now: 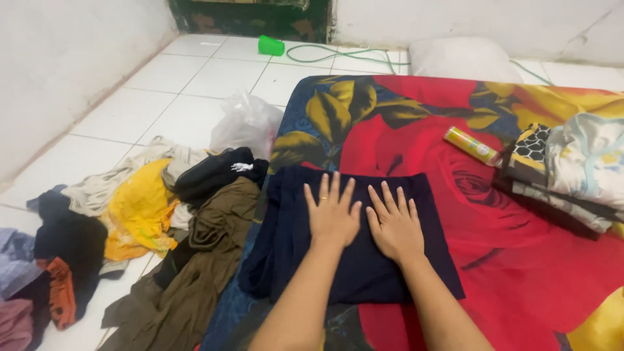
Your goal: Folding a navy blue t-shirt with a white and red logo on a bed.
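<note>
Navy blue cloth, that's the dark garment (354, 260), folded and lying on the near left part of the mattress (520, 260) with its big red rose print. Both hands are flat on top of it, side by side. The left hand (331, 214) has its fingers spread wide, a ring showing on one finger, palm pressed down on the fabric. The right hand (394, 224) sits just beside it, fingers fanned too, gripping nothing, only pressing. The garment's left edge hangs in loose folds over the mattress side.

Off to the left, on the white tiled floor (195, 97), a heap of clothes (130, 221): olive, yellow, black, orange pieces tangled together. A clear plastic bag (244, 123) sits behind the heap. On the right side of the mattress there's a stack of folded clothes (572, 175), and a yellow spray can (471, 145) lying just beside it. Far back, a green cup (270, 45) on its side near a green hose (344, 55), and a white pillow (458, 58) touching the mattress head.
</note>
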